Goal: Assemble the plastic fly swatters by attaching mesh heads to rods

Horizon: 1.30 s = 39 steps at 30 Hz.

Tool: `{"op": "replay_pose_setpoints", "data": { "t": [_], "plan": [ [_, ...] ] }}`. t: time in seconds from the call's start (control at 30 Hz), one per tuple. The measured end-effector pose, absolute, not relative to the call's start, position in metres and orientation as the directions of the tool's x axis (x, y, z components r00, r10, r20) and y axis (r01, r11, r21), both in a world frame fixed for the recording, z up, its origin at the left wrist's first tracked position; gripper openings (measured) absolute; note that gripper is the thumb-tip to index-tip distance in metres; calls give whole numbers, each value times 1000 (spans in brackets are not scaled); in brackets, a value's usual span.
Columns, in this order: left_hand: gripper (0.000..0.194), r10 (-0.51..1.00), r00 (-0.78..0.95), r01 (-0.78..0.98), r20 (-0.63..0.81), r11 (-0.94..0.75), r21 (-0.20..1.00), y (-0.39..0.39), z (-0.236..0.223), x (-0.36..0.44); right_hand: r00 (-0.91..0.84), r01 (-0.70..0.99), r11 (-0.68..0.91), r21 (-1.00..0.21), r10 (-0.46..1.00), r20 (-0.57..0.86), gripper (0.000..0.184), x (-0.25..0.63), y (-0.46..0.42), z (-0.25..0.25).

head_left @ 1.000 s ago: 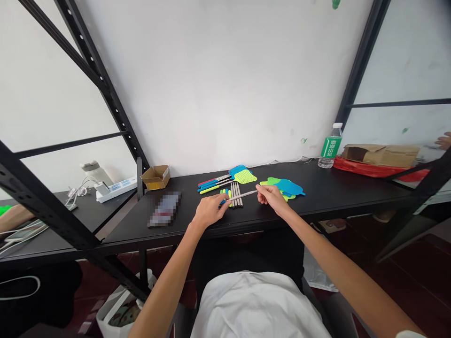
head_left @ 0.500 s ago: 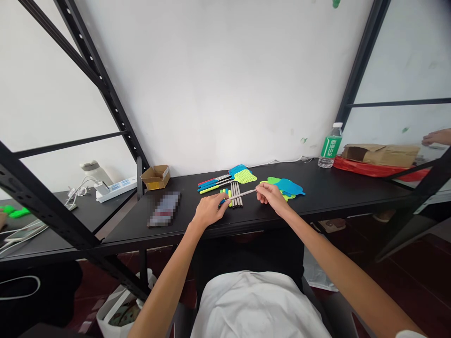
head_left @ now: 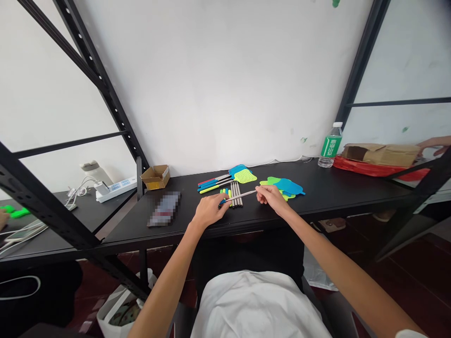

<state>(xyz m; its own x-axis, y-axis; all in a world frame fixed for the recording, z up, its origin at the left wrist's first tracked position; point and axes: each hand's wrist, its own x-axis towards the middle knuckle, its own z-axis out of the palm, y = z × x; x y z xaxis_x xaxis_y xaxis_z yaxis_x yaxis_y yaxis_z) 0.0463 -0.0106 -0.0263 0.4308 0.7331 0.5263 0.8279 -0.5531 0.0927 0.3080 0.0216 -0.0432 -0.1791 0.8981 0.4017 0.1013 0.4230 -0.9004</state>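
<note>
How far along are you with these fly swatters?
Done: a few fly swatters look assembled, their handles joined to mesh heads. In hand: the left hand holds a blue grip on a metal rod, and the right hand pinches the rod's other end. Left: loose rods, coloured grips and a pile of green and blue mesh heads lie unjoined.

Loving the loud colours here: a lime-green mesh fly swatter head, a bright blue swatter head, a pale grey swatter shaft with a blue grip, a red plastic bag, and a green bottle label.
</note>
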Motion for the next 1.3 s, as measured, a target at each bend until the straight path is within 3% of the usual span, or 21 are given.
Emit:
{"op": "replay_pose_setpoints", "data": {
  "t": [0.33,0.73,1.3],
  "plan": [
    [36,731,438,825,523,-558,89,-11,-26,47,-196,102,417,-903,899,393,53,307,21,-42],
    [33,733,433,826,525,-556,94,-9,-27,46,-171,51,389,-920,911,375,28,307,21,-41],
    [29,725,448,818,523,-568,88,-9,-26,45,-186,26,390,-921,907,379,21,308,23,-42]
  ]
}}
